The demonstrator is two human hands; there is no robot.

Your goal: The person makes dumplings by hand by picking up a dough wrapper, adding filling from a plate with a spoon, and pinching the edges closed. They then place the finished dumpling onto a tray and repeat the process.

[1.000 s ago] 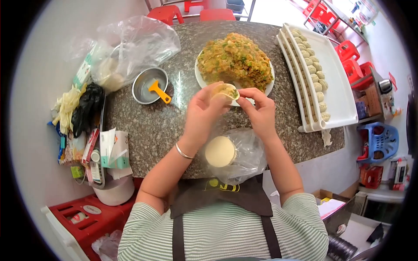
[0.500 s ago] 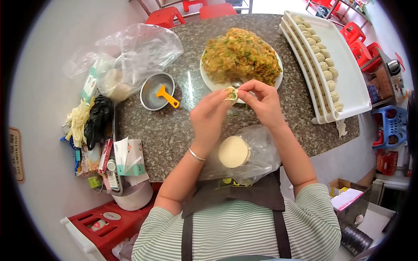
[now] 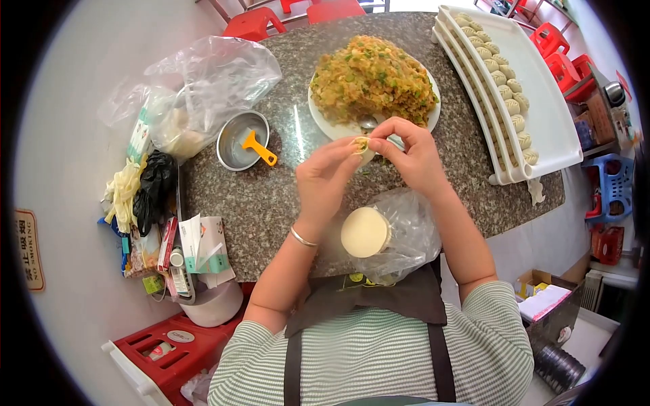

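Note:
Between my two hands is a partly closed dumpling [image 3: 364, 150], a pale wrapper with some filling showing at its top. My left hand [image 3: 326, 177] cups it from the left with thumb and fingers. From the right, my right hand [image 3: 410, 154] pinches the wrapper's edge. Just beyond them stands a white plate [image 3: 323, 120] heaped with orange and green filling [image 3: 372, 81], with a spoon [image 3: 367, 122] at its near side. A stack of round wrappers [image 3: 364, 232] lies on a clear plastic bag [image 3: 413, 233] close to my apron.
Stacked white trays [image 3: 542, 115] at the right hold rows of pleated dumplings [image 3: 504, 84]. A metal bowl [image 3: 230, 152] with a yellow-handled tool [image 3: 261, 148] sits left of the plate. Plastic bags [image 3: 217, 74], gloves [image 3: 123, 193] and a tissue box [image 3: 205, 243] line the left side.
The wrapper's opening is drawn in smaller, and less filling shows. My hands stay nearly in place, with the right fingers still at the edge. The view has shifted slightly.

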